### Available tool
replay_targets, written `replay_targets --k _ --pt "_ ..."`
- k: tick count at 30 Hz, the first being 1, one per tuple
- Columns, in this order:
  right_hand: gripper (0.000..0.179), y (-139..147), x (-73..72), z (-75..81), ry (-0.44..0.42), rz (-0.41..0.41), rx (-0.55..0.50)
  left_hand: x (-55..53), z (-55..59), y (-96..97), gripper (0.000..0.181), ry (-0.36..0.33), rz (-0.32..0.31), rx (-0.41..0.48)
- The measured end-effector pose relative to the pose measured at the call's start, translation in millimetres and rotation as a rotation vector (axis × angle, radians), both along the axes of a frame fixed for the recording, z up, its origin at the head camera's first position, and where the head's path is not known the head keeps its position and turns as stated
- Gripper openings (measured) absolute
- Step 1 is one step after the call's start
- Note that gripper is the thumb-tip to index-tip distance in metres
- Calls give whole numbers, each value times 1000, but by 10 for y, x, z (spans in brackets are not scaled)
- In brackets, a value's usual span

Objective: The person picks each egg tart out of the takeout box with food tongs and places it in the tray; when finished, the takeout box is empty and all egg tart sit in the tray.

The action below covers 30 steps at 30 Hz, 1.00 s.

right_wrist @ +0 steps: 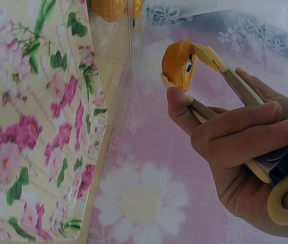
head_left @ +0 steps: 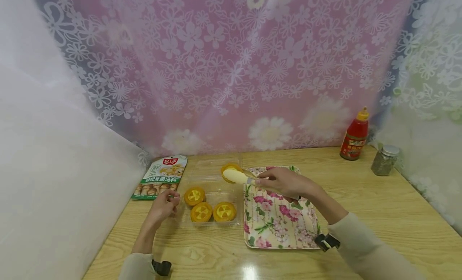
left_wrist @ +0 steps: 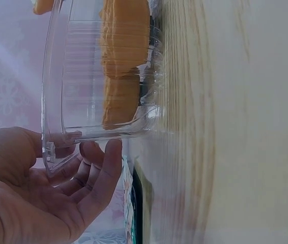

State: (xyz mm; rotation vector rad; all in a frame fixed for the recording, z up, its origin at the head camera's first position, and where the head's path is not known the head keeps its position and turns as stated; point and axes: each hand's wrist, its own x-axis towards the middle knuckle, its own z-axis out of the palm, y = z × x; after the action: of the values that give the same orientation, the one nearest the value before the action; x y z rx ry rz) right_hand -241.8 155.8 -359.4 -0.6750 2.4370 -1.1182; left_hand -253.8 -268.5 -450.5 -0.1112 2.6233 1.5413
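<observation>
My right hand grips a pair of cream-tipped tongs. Between the tong tips is an egg tart, raised above the table near the container's back right. At the left side of a clear plastic container, my left hand pinches the corner of its rim between thumb and curled fingers. Inside the container sit three more tarts: one at the back left, one at the front left and one at the front right. Its clear lid lies opened toward the back.
A floral tray lies right of the container, under my right hand. Behind my left hand is a food packet. A red sauce bottle and a lidded spice jar stand at the back right. A flowered curtain closes the rear.
</observation>
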Motion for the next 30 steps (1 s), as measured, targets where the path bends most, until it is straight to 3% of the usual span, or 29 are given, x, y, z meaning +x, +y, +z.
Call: replay_targets --k 19,30 --pt "59 380 -143 -78 -25 -90 18 9 -13 4 22 5 13 -12" --pt "51 475 -204 -266 -31 -116 61 6 -14 4 23 -1 6 -2"
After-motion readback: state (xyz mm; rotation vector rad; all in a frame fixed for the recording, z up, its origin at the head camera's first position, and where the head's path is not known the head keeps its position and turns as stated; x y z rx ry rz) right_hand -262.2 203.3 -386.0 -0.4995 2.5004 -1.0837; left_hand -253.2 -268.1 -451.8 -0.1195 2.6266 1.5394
